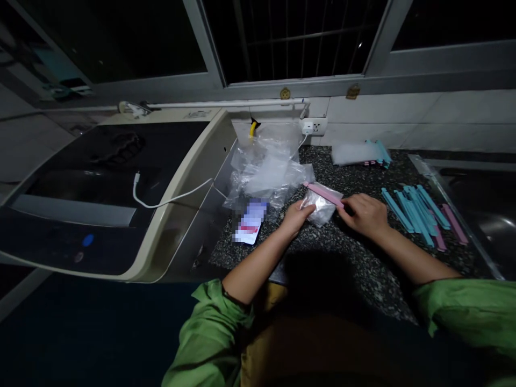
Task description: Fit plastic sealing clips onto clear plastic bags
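My left hand (pixel 295 219) is closed on the left edge of a small clear plastic bag (pixel 321 210), its thumb lying over the film. A pink bag clip (pixel 324 194) runs slantwise across the bag's upper edge. At the clip's lower right end my right hand (pixel 366 213) pinches it, with fingers curled. Whether the clip is fully snapped closed is too small to see. To the right lie several blue bag clips (pixel 415 209) in a loose pile, with a few pink clips (pixel 454 224) among and beside them.
Crumpled clear bags (pixel 268 166) are heaped behind my left hand, near a lit phone (pixel 250 221). A bundle of bags with clips (pixel 357 153) lies by the wall. A washing machine (pixel 181 177) with a white cable (pixel 173 201) stands left; a sink (pixel 484 215) is right.
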The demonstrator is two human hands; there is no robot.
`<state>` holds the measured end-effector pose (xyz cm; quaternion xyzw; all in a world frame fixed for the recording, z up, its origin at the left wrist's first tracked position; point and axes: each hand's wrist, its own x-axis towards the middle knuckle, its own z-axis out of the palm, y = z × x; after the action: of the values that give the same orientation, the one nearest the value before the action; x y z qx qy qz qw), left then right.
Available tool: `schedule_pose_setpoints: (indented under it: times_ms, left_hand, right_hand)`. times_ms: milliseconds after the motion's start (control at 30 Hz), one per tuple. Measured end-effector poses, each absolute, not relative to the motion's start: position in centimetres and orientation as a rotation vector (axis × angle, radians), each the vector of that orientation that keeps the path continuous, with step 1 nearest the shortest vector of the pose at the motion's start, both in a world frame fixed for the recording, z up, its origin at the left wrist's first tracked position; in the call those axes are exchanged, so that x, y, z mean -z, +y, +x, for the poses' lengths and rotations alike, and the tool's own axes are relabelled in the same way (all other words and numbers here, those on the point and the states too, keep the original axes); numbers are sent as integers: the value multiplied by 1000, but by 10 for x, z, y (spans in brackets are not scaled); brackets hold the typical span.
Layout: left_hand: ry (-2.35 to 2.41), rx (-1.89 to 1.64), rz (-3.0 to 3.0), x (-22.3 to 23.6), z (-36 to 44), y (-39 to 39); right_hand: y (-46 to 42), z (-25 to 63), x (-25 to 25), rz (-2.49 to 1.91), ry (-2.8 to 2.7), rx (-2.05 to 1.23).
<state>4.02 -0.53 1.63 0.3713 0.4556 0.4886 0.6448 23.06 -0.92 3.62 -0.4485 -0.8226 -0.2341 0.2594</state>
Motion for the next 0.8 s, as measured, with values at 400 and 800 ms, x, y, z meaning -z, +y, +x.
schedule_pose_setpoints:
  times_ms: [400,800]
  left_hand:
    - [1148,-1013,903,-37,141,90]
    - [1131,-930,973,-48,206,172]
  right_hand:
    - [59,293,-63,-1874,-2103,550]
    - [150,328,-63,-2429,-1745,255]
